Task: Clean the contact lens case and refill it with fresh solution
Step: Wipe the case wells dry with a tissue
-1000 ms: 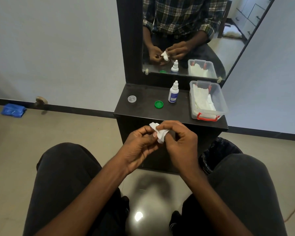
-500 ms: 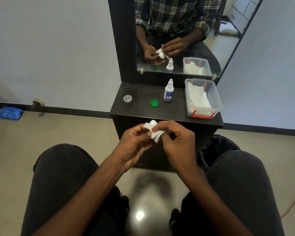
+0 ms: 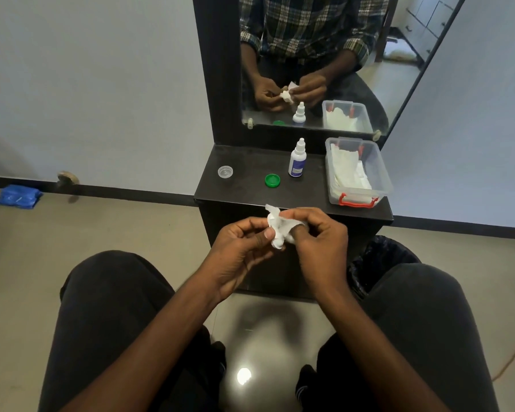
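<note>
Little has changed since a moment ago: the left hand [image 3: 238, 248] and right hand [image 3: 315, 242] still pinch the crumpled white tissue [image 3: 277, 228] between them, near the shelf [image 3: 250, 191] edge; the case itself is hidden. The solution bottle [image 3: 297, 159] stands far right of the green cap [image 3: 272, 180]; its blue label is unreadable.
</note>
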